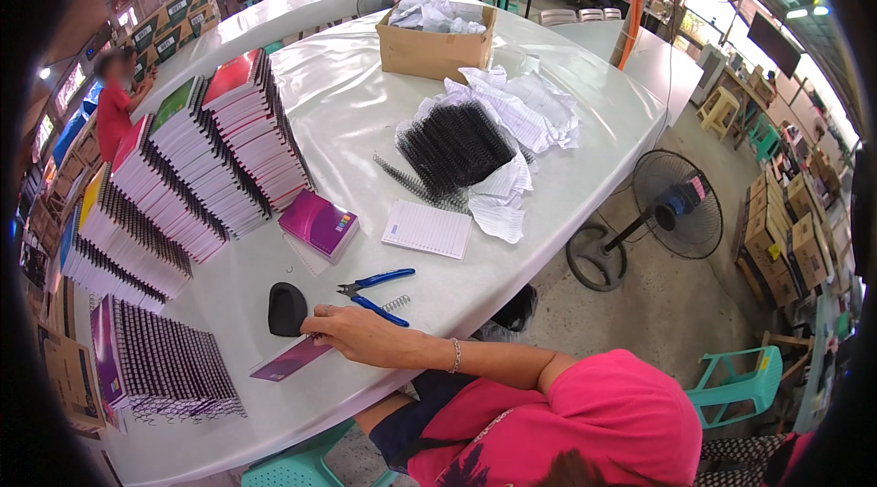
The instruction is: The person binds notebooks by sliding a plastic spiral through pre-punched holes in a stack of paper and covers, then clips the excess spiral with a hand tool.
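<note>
My right hand, with a chain bracelet at the wrist, reaches across the near table edge. Its fingers are closed at the edge of a purple-covered notebook; part of the notebook is hidden under the hand. Just beyond the fingers lies a black rounded pad. Blue-handled wire cutters rest with jaws apart beside the hand, near a short piece of wire coil. Farther off are another purple notebook and a lined sheet stack. My left hand is out of sight.
Tall stacks of spiral notebooks line the table's left side, with a purple-covered stack nearer. Black binding coils lie on crumpled paper, before a cardboard box. A floor fan stands right; a person is at left.
</note>
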The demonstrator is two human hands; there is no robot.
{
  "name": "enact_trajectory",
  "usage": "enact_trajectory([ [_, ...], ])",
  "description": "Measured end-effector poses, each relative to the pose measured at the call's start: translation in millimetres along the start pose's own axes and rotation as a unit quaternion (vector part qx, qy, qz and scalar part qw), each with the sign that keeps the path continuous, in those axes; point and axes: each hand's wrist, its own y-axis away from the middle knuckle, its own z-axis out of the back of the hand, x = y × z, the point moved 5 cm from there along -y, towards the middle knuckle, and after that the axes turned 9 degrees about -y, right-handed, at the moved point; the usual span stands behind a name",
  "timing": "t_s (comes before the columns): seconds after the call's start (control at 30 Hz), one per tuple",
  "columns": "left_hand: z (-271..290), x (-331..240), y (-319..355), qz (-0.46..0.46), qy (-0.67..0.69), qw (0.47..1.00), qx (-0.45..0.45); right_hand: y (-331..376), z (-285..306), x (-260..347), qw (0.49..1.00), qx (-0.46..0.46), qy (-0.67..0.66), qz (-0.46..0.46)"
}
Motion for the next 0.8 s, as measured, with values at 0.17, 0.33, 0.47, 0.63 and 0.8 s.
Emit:
enact_trajectory([
  [0.17, 3, 1, 0, 0.000, 0.001, 1.000, 0.003, -1, -1, 1, 1.000, 0.003, 0.005, -0.008],
  [0.33, 6, -2, 0, -0.002, 0.003, 1.000, 0.005, -1, 0, -3, 1.000, 0.003, 0.011, -0.004],
  [0.47, 8, -1, 0, -0.004, 0.003, 1.000, 0.005, -2, -1, -1, 1.000, -0.003, 0.007, 0.001],
  [0.63, 10, -1, 0, -0.004, 0.003, 1.000, 0.008, -2, 0, 0, 1.000, -0.005, 0.009, -0.003],
  [0.8, 11, -3, -1, -0.004, 0.004, 1.000, 0.013, -1, 0, -1, 1.000, -0.004, 0.003, -0.002],
])
